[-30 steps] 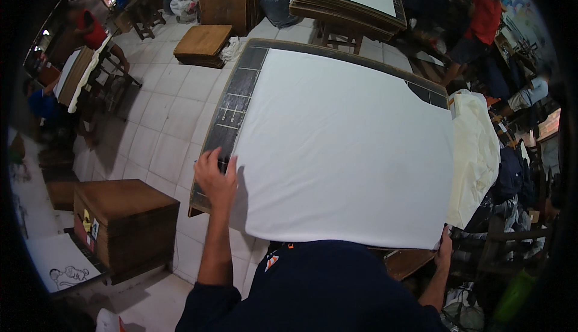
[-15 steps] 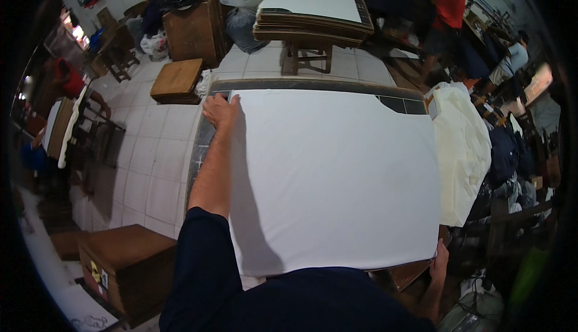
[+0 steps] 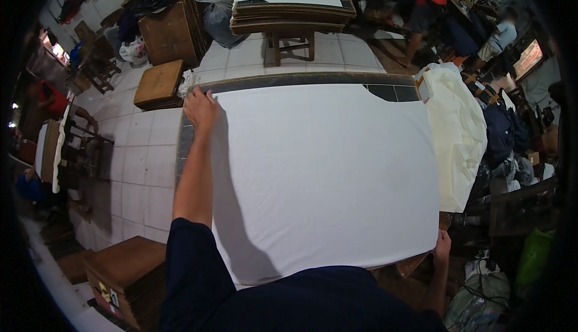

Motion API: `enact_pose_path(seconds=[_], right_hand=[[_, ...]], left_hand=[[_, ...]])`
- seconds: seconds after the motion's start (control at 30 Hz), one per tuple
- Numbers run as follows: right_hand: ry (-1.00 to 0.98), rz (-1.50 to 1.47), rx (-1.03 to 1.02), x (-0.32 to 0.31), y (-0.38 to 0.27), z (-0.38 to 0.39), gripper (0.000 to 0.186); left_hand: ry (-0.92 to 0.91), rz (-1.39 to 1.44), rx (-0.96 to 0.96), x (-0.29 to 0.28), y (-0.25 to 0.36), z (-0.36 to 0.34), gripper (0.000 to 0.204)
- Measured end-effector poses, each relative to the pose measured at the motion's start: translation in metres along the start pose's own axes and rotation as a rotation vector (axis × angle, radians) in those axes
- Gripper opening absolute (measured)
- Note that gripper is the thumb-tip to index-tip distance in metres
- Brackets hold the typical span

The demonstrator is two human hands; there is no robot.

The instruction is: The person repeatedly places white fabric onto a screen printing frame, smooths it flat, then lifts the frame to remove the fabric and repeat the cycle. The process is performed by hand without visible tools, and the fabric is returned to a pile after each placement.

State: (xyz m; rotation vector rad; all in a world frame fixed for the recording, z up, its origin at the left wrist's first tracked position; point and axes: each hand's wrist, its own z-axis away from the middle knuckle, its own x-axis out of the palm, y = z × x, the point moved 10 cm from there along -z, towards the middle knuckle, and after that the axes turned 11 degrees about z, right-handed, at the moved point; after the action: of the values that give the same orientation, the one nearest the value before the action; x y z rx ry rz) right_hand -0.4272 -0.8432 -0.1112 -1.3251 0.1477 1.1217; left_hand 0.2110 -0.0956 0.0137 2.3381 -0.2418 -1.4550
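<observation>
**A:** The white cloth [image 3: 325, 175] lies spread over nearly the whole counter [image 3: 283, 79], with only a dark strip of counter bare along the far edge and at the far right corner. Where do you want your hands?

**B:** Keep them where they are. Your left hand [image 3: 200, 109] is flat, fingers spread, pressing the cloth's far left corner at about ten o'clock. Your right hand [image 3: 442, 247] is closed on the near right corner at about four o'clock, pinching the edge.

**A:** So what makes this go well?

**B:** I'd say pull those two corners apart along the diagonal, gently, so the cloth tightens without dragging. Keep your left palm low and slide outward rather than lifting, or the corner may fold back.

**A:** Anything to watch nearby?

**B:** The cream cloth [image 3: 457, 133] draped at three o'clock lies just beside the white cloth's right edge; don't let them catch. The wooden stool [image 3: 159, 84] stands on the tiled floor [image 3: 138, 151] at eleven o'clock, clear of your left arm.
</observation>
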Motion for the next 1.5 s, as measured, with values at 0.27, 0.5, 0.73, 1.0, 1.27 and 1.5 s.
enact_pose_path(seconds=[0.27, 0.5, 0.73, 1.0, 1.27, 1.5], right_hand=[[0.579, 0.292, -0.574, 0.031, -0.233, 0.03, 0.03], [-0.071, 0.586, -1.461, 0.324, -0.47, 0.147, 0.059], [0.005, 0.83, -1.479, 0.436, -0.55, 0.12, 0.066], [0.085, 0.904, -1.406, 0.449, -0.551, 0.11, 0.068], [0.042, 1.014, -1.323, 0.448, -0.539, 0.104, 0.064], [-0.001, 1.015, -1.277, 0.449, -0.539, 0.103, 0.064]], left_hand=[[-0.235, 0.131, 0.503, 0.037, 0.119, 0.093, 0.064], [-0.345, 0.111, 0.48, 0.054, 0.16, 0.103, 0.062], [-0.283, 0.163, 0.473, 0.047, 0.158, 0.103, 0.059], [-0.232, 0.161, 0.408, 0.033, 0.147, 0.109, 0.062], [-0.174, -0.08, 0.214, -0.032, 0.0, 0.12, 0.069], [0.061, 0.046, -0.175, -0.107, -0.07, 0.153, 0.033]])
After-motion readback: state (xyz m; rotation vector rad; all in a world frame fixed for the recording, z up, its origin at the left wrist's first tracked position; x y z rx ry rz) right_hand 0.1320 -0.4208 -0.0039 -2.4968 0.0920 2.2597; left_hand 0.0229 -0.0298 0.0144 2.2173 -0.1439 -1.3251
